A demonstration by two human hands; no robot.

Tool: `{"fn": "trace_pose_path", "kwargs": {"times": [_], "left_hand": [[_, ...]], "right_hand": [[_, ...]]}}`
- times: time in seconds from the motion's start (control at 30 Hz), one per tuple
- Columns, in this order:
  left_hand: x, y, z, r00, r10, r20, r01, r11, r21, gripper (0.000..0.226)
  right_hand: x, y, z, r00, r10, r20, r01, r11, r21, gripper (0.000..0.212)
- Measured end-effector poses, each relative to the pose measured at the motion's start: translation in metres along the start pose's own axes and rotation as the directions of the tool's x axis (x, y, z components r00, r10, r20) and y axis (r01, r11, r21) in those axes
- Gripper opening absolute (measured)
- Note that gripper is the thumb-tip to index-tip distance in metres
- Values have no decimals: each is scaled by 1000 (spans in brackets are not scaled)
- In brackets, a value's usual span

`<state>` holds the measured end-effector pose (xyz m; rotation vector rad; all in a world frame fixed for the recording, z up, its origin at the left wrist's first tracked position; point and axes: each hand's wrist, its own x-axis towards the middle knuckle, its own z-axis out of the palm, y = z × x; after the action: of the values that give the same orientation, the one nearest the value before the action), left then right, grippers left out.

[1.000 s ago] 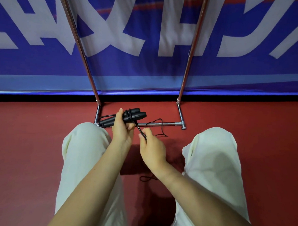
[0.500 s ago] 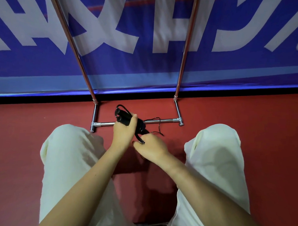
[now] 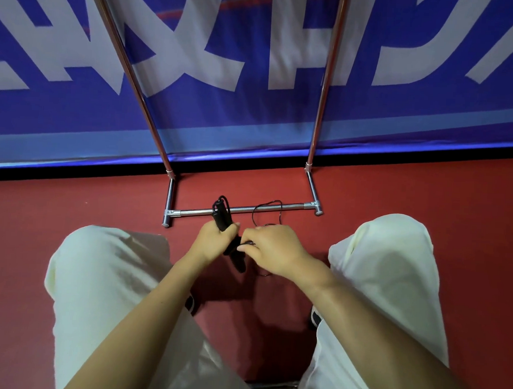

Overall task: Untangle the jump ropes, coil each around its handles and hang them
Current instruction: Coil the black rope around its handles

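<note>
My left hand (image 3: 213, 241) grips the two black jump-rope handles (image 3: 220, 214) held together, pointing away from me, their near ends sticking out below my fist. My right hand (image 3: 272, 249) sits right beside it and pinches the thin black cord (image 3: 267, 214) against the handles. A loose loop of that cord trails over the floor and across the rack's chrome base bar (image 3: 243, 209). The wraps on the handles are mostly hidden by my fingers.
A chrome hanging rack stands ahead, with two slanted uprights (image 3: 325, 82) rising from its floor frame. Behind it hangs a blue banner (image 3: 256, 41) with white lettering. My knees in cream trousers (image 3: 107, 276) flank my hands over the red floor (image 3: 27, 243).
The handles have swung from lying sideways to pointing away from me. My right hand has come in close against my left, and the loose cord on the floor has shortened.
</note>
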<state>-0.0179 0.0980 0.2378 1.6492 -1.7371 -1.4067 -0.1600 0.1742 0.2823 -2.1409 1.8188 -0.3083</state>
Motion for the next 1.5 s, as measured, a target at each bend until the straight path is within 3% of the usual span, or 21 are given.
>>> {"fn": "trace_pose_path", "kwargs": {"times": [0.1,0.2,0.3,0.57,0.7,0.8,0.9,1.0,1.13,1.2,1.3,1.4,1.5], "left_hand": [[-7,7,-5,992,-32,120,45,993,-109,19],[-17,15,-7,972,-21,235,86,959,-271,18],[-25,27,-10,948,20,319,98,932,-350,24],[-38,47,-8,920,68,386,105,906,-411,31],[-42,55,-2,930,55,364,134,870,-474,34],[-43,57,0,927,30,373,208,787,-581,32],[-45,57,6,953,18,302,192,737,-648,30],[-37,49,10,996,-19,86,64,829,-555,28],[-31,47,13,986,26,-167,-91,916,-391,37],[-31,47,15,966,39,-254,-135,918,-373,42],[-27,52,15,977,-58,-204,-66,828,-556,44],[-29,57,26,995,-70,-76,-6,696,-718,43],[-37,51,37,988,120,-96,-153,802,-577,23]], "right_hand": [[3,7,0,995,91,-50,-75,962,264,22],[7,15,-2,977,214,-14,-174,830,530,24],[6,15,-12,973,221,66,-204,694,690,31],[-3,19,-27,989,96,116,-150,604,783,45],[-7,22,-34,988,110,111,-156,622,767,48],[-6,21,-27,980,182,83,-169,536,827,39],[-4,17,-15,944,254,213,-299,375,878,33],[-5,8,-3,913,269,306,-371,240,897,39],[-3,-4,5,889,408,206,-270,106,957,36],[0,-7,8,877,464,126,-197,108,975,33],[4,-8,11,833,554,16,-138,179,974,35],[9,-2,9,737,676,-17,-108,142,984,36],[10,5,3,679,734,15,-67,41,997,36]]}}
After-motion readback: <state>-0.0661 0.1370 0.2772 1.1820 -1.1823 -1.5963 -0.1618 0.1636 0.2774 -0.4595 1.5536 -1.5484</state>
